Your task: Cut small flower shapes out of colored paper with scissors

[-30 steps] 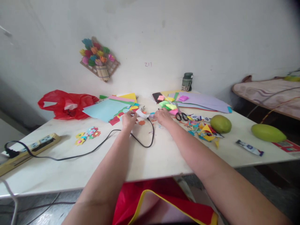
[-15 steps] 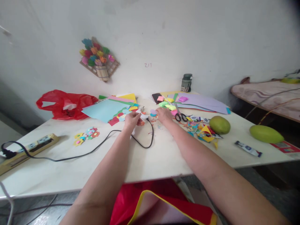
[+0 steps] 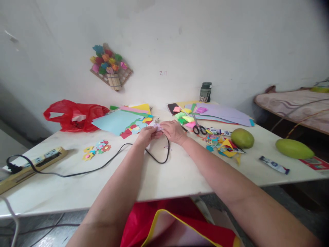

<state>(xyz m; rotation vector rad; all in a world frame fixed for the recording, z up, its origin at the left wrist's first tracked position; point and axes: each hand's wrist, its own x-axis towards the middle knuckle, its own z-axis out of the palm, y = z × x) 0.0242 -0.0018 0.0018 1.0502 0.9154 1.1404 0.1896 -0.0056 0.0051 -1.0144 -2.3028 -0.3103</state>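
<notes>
My left hand and my right hand meet over the middle of the table. Between their fingertips sits a small lavender paper piece, pinched by the left hand, with the right fingers closed against it. Just behind them the metal tip of a glue gun shows; its white body is mostly hidden by my hands. Its black cord loops under my wrists toward the left. Cut paper shapes in red, blue, green and white lie left of my left hand.
Scissors, coloured clay packs and paper scraps lie right of my hands, near two green mangoes. Finished paper flowers, a power strip and a red plastic bag are on the left.
My right hand has moved left from the lavender paper piece's former spot to my left hand, bringing the piece. The left hand went from loosely spread fingers to a pinch.
</notes>
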